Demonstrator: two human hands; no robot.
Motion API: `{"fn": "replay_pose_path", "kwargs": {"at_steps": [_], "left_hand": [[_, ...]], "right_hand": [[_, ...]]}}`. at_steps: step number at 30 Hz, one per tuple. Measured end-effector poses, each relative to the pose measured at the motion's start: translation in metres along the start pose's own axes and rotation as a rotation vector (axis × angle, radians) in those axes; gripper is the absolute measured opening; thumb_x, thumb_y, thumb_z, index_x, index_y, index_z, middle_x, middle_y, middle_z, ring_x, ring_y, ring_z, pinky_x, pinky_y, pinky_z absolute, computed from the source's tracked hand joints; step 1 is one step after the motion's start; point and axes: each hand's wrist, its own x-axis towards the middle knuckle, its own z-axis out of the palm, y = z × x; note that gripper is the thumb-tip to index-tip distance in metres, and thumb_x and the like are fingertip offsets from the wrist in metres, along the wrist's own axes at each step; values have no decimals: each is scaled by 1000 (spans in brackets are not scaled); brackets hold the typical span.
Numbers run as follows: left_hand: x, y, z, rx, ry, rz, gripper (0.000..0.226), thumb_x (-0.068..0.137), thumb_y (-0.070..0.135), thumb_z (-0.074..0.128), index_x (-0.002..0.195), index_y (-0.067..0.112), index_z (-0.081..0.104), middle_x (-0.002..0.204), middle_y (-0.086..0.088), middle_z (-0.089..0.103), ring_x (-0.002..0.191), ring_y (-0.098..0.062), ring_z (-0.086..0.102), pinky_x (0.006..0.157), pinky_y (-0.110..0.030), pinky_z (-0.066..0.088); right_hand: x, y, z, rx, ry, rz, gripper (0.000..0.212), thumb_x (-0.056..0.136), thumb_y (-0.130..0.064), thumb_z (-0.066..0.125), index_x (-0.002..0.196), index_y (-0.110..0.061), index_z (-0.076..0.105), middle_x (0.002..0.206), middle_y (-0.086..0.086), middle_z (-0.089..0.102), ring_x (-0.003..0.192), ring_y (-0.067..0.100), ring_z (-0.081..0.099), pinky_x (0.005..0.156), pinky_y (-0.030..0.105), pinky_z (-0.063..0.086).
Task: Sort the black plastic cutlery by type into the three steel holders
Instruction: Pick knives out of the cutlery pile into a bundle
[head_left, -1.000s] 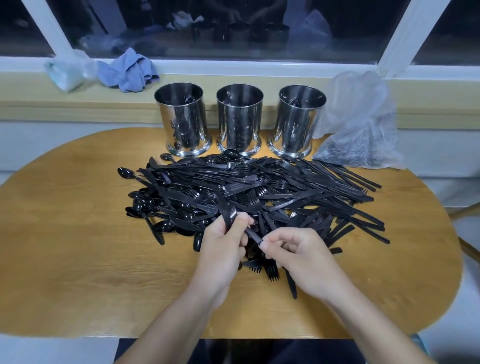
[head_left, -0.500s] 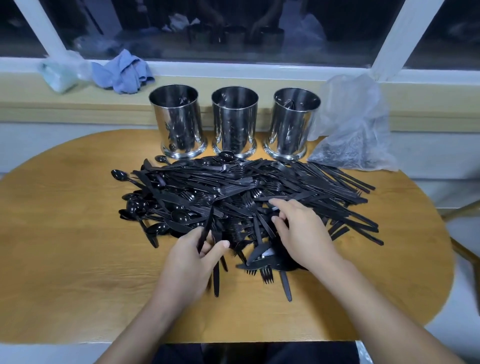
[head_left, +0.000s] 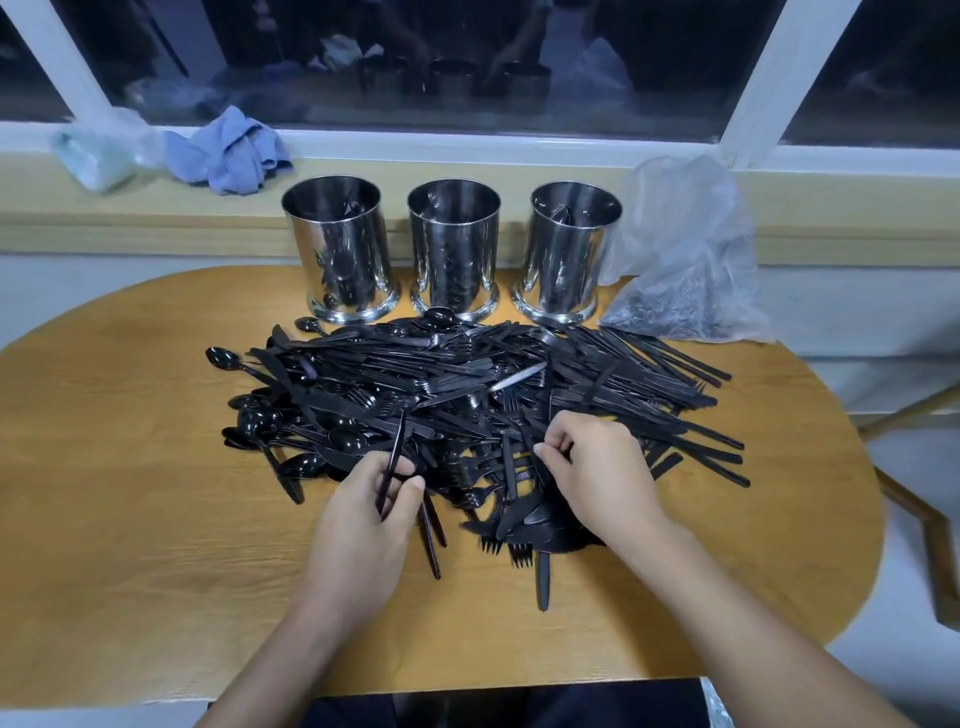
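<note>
A big heap of black plastic cutlery (head_left: 467, 395) covers the middle of the oval wooden table (head_left: 130, 493): spoons at the left, forks and knives mixed across it. Three steel holders stand in a row behind it: the left holder (head_left: 340, 249), the middle holder (head_left: 454, 249) and the right holder (head_left: 569, 249), each with a few black pieces inside. My left hand (head_left: 371, 519) grips a thin black handle (head_left: 393, 457) that points up from the heap's near edge. My right hand (head_left: 597, 467) lies on the heap with fingers curled, pinching at pieces; which piece is hidden.
A clear plastic bag (head_left: 685, 260) with more cutlery leans at the back right by the right holder. A blue cloth (head_left: 228, 150) and a pale bundle (head_left: 93, 156) lie on the window sill. A wooden chair (head_left: 930, 519) stands off the table's right end.
My hands parted from a shared piece. The right hand reached forward into the heap; the left hand slid left and now holds a single handle upright.
</note>
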Motion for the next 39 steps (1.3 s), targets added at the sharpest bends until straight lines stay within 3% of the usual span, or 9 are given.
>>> {"fn": "replay_pose_path", "kwargs": {"at_steps": [6, 10, 14, 21, 26, 29, 31, 34, 39], "left_hand": [[2, 2, 4, -120, -36, 8, 15, 110, 37, 66, 104, 24, 70, 97, -7, 75, 96, -30, 70, 89, -53, 60], [2, 22, 12, -355, -94, -83, 18, 113, 35, 62, 110, 22, 74, 79, 3, 64, 66, -20, 48, 62, -35, 43], [0, 37, 20, -477, -151, -146, 33, 112, 45, 62, 112, 15, 75, 81, 1, 58, 72, -19, 44, 61, -29, 36], [-4, 35, 24, -465, -140, -182, 40, 117, 40, 50, 95, 8, 60, 78, -3, 50, 73, -21, 43, 66, -32, 40], [-3, 22, 12, -500, -84, -211, 38, 119, 35, 45, 97, 7, 60, 82, -5, 55, 80, -23, 51, 81, -45, 43], [-2, 12, 5, -574, -62, -241, 33, 120, 26, 45, 110, 5, 68, 83, -8, 56, 74, -22, 50, 67, -38, 45], [-2, 6, -2, -602, -43, -250, 30, 120, 22, 45, 115, 8, 72, 81, -9, 52, 65, -19, 40, 56, -34, 30], [-4, -3, -12, -617, -26, -262, 29, 118, 17, 46, 119, 14, 75, 78, -8, 47, 59, -16, 29, 54, -36, 18], [-5, -19, -25, -600, -14, -293, 27, 117, 19, 52, 114, 23, 79, 80, -8, 48, 58, -14, 32, 52, -30, 22]], "right_hand": [[-3, -7, -12, 382, 21, 201, 18, 93, -27, 86, 92, -34, 70, 79, -12, 73, 72, 6, 68, 73, 31, 59], [-29, -31, -30, 748, -147, 218, 11, 96, -18, 83, 103, -24, 77, 82, -2, 79, 72, 10, 71, 79, 36, 61], [-56, -56, -26, 868, -293, 171, 8, 98, -15, 80, 103, -21, 81, 85, 5, 79, 72, 12, 68, 69, 28, 57], [-64, -63, -14, 763, -339, 29, 16, 102, -22, 75, 96, -33, 85, 86, -4, 79, 79, 19, 71, 75, 36, 61], [-20, -50, -10, 526, -57, 26, 17, 101, -35, 76, 117, -32, 78, 91, -16, 75, 79, 3, 66, 75, 24, 55], [15, -51, -5, 352, -23, -49, 37, 103, -39, 72, 138, -31, 68, 109, -17, 66, 84, 3, 65, 85, 25, 55], [31, -56, 0, 260, -54, -79, 40, 104, -41, 69, 143, -30, 66, 115, -16, 62, 84, 3, 63, 88, 28, 55], [42, -64, 12, 217, -82, -93, 40, 103, -47, 69, 139, -30, 68, 112, -18, 63, 79, 3, 58, 88, 33, 57], [39, -67, 24, 171, -54, -94, 23, 103, -42, 72, 121, -28, 77, 107, -16, 67, 79, -1, 55, 82, 28, 50]]}}
